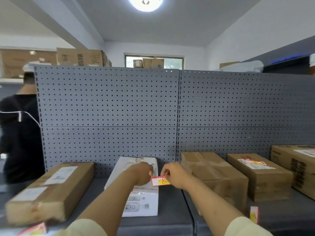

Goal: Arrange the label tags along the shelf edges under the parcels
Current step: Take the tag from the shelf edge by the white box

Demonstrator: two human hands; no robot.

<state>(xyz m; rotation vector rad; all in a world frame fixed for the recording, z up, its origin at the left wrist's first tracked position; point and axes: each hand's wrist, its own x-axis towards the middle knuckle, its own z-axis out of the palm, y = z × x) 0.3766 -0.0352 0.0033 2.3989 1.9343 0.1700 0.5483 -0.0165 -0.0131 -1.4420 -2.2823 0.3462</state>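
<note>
Bystander: a person in dark clothes [20,133] stands at the far left, beside the end of the grey pegboard back panel [109,103].
Shelf: a dark grey shelf [172,206] carries the parcels in a row.
Left parcel: a long brown cardboard box [51,191] lies at an angle; a red and yellow label tag [34,229] sits at the shelf edge below it.
White parcel: a white box [144,198] lies partly under the left forearm.
Left hand: the left hand [143,173] is curled, fingers at the left end of the held tag.
Held tag: a red-bordered label tag [160,181] with a yellow patch is held above the shelf, between both hands.
Right hand: the right hand [175,174] pinches the tag's top right corner.
Right parcels: three brown cardboard boxes [214,172] [260,174] [296,164] stand side by side.
Edge tag: another label tag [254,214] stands at the shelf edge, right of the right forearm.
</note>
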